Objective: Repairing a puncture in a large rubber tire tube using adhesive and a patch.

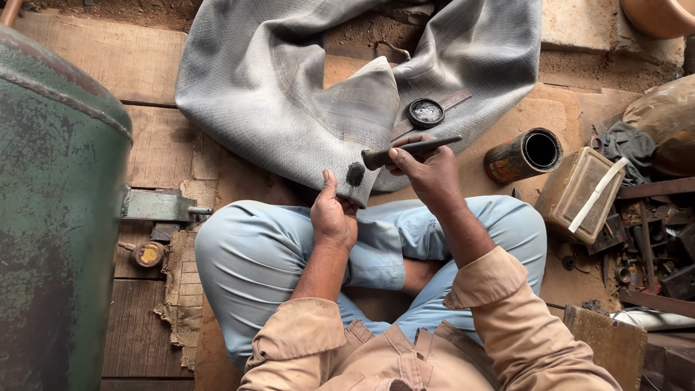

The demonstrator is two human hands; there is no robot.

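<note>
A large grey rubber inner tube (275,94) lies folded on the floor in front of my crossed legs. My left hand (333,213) pinches the tube's near fold, right beside a dark round spot (355,174) on the rubber. My right hand (428,170) grips a dark rod-like hand tool (413,150), held level just above that fold. A small round black tin (426,112) rests on the tube beyond my right hand, next to a flat brown strip (434,108).
A big green metal tank (51,217) fills the left side. A rusty cylinder (523,153) and a yellowish plastic box (579,192) lie to the right, with scrap metal and tools (651,239) heaped beyond. Torn cardboard (177,289) lies on the wooden planks.
</note>
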